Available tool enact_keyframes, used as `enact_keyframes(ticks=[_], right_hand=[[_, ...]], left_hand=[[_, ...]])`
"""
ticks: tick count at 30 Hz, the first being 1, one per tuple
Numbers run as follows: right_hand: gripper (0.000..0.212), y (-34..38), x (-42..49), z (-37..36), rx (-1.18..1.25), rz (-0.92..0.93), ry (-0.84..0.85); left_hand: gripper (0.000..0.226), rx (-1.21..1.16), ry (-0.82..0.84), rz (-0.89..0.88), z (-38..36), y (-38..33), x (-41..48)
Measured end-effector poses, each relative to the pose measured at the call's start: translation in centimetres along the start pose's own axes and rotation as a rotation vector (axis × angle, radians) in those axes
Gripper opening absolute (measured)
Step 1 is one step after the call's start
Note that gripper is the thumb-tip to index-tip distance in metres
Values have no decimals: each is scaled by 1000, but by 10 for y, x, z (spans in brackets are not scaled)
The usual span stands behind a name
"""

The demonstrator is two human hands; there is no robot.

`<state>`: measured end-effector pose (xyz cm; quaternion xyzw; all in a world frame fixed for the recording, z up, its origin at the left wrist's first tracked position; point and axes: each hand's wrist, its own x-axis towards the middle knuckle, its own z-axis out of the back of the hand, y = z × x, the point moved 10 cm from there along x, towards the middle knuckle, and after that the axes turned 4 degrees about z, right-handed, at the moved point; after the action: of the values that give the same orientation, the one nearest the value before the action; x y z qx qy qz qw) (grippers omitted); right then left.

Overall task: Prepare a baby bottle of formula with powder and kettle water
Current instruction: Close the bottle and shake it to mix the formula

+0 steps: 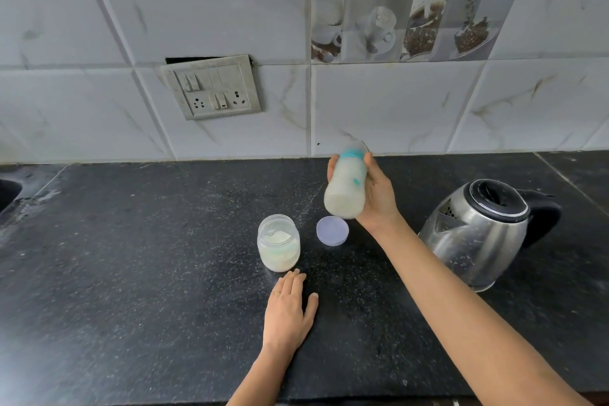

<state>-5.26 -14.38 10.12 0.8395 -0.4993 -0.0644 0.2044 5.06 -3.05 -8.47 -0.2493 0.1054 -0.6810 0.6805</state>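
My right hand point(375, 191) grips a baby bottle point(346, 184) above the black counter, tilted with its teal-collared top pointing away toward the wall. The bottle is full of milky white liquid and looks blurred. Below it on the counter stands an open clear jar of formula powder point(278, 242). The jar's pale round lid point(332, 230) lies flat just to its right. My left hand point(290, 306) rests flat on the counter, fingers straight, just in front of the jar. A steel kettle point(478, 234) with a black lid and handle stands at the right.
The black speckled counter point(131, 273) runs to a tiled wall with a switch and socket plate point(212, 87). A sink edge point(8, 194) shows at the far left. White powder specks dot the counter.
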Motion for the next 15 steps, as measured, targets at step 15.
enact_keyframes(ticks=[15], right_hand=[[82,7,-7,-12,-165,-3,82]], left_hand=[[48,6,6,7,1,0,1]])
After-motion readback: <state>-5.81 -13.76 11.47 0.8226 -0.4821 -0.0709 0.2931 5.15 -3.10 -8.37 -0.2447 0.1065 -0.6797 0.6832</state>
